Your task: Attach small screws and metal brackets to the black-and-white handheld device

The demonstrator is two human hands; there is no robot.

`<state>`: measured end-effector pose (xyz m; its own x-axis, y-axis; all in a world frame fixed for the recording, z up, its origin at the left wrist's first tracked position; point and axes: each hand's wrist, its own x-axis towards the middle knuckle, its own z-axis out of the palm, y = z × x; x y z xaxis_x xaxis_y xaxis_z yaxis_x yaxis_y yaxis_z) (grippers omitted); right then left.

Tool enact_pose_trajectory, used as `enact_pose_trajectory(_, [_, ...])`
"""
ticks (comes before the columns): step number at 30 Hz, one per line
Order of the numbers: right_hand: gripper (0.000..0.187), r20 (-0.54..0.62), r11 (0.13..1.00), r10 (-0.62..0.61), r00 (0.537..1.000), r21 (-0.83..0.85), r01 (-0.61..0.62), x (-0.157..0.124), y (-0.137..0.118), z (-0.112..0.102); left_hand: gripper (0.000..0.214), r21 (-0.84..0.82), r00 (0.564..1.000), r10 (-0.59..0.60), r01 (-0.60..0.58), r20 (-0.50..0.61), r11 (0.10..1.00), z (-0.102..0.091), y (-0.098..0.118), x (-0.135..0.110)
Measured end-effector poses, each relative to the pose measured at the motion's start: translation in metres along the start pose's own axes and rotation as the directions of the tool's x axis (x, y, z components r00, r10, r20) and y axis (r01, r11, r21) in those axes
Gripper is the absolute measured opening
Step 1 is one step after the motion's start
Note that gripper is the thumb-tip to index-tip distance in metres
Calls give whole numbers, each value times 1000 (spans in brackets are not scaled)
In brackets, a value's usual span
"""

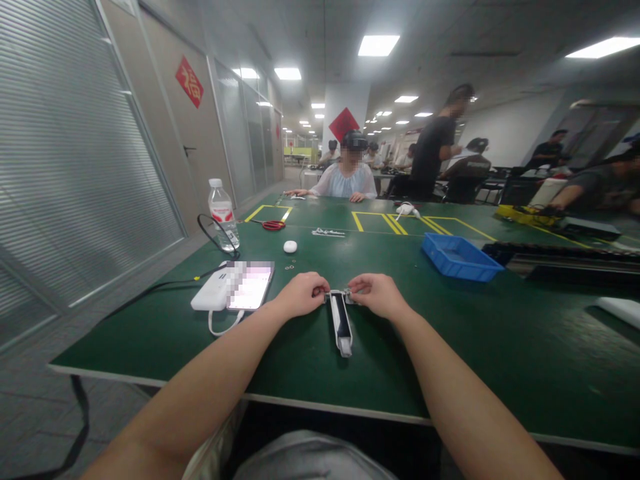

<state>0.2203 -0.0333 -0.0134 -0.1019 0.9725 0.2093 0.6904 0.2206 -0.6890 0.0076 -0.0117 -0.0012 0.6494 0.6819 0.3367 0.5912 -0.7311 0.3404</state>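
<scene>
A long narrow black and silver part (341,323) lies on the green table (450,347), its length pointing toward me. My left hand (301,294) is closed in a pinch at the left side of its far end. My right hand (379,294) is pinched at the right side of that same end. What the fingertips hold there is too small to name. Both forearms reach in from the near edge.
A white power bank (213,295) and a phone (249,286) with a cable lie left of my hands. Behind stand a water bottle (223,216), red scissors (273,225), a white puck (290,247) and a blue tray (460,257). Other people sit and stand at the far side.
</scene>
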Motion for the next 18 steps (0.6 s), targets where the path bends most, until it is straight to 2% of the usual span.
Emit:
enact_pose_trajectory(6, [22,-3,1000,-6,1000,-17,5,0,1,1,19,4,1000,2,-2,3,1000,0,-1,0])
enact_pose_trajectory(13, [12,-24,986,-9,1000,-167,5,-1,-3,-3,18,9,1000,6,-6,-8,1000,2,-2,0])
enact_pose_trajectory(18, [11,-14,983,-2,1000,-182,0,-1,-1,-3,17,10,1000,6,-6,-3,1000,1,-1,0])
